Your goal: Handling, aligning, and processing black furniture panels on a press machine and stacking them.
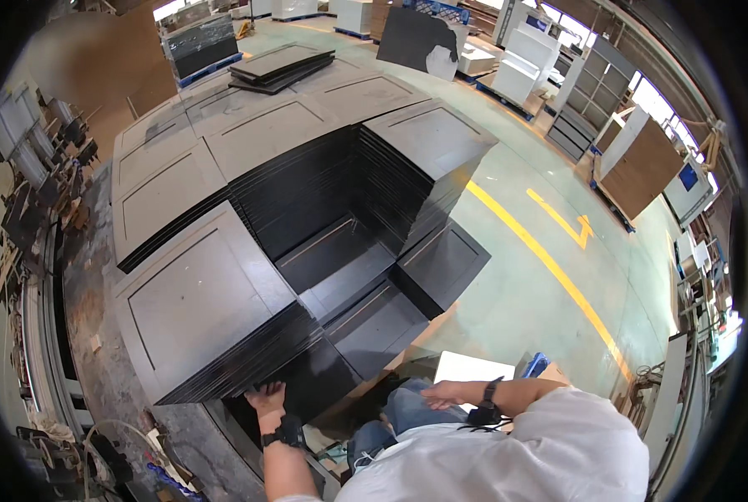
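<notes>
My left hand (267, 397) is at the lower front corner of a tall stack of dark framed door panels (210, 297). Its fingers curl at the edge of a black door panel (311, 386) low beside that stack; shadow hides part of the grip. Over my jeans, near the thigh, my right hand (446, 393) hangs with loosely bent fingers and nothing visible in it. Lower framed panels (380, 335) lie in the gap right of the stack, with another panel (445, 263) at their far right. Both wrists wear black bands.
More panel stacks (265, 130) spread behind, with loose panels (282, 67) on top. A worn metal bench (97, 335) runs along the left. A white board (474, 368) stands near my right arm. Yellow lines (550, 268) mark the green floor; wrapped pallets and cabinets stand farther off.
</notes>
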The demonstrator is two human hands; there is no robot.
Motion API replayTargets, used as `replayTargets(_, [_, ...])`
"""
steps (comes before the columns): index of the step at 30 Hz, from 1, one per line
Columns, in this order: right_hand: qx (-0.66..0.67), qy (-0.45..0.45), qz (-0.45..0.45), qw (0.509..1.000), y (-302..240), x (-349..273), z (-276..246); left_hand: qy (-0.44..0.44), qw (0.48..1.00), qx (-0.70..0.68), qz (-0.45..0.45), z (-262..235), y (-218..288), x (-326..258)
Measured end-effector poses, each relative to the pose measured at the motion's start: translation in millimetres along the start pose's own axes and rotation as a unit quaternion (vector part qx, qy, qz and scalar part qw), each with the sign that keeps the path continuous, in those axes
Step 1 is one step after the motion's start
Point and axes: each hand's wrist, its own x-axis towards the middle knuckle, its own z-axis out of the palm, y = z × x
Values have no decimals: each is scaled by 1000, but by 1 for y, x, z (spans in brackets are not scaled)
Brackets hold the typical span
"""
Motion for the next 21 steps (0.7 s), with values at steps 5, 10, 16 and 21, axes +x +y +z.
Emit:
replayTargets(5, [200, 122, -119, 965, 56, -102, -43, -191, 914, 349, 83, 24, 110, 27])
replayTargets(10, [188, 182, -74, 962, 78, -94, -89, -246, 917, 142, 281, -10, -81, 172])
replayTargets(16, [214, 218, -100, 947, 70, -89, -164, -300, 841, -422, -156, -3, -39, 127])
replayTargets(21, [280, 259, -193, 904, -1, -102, -269, 184, 961, 189, 79, 1, 85, -9])
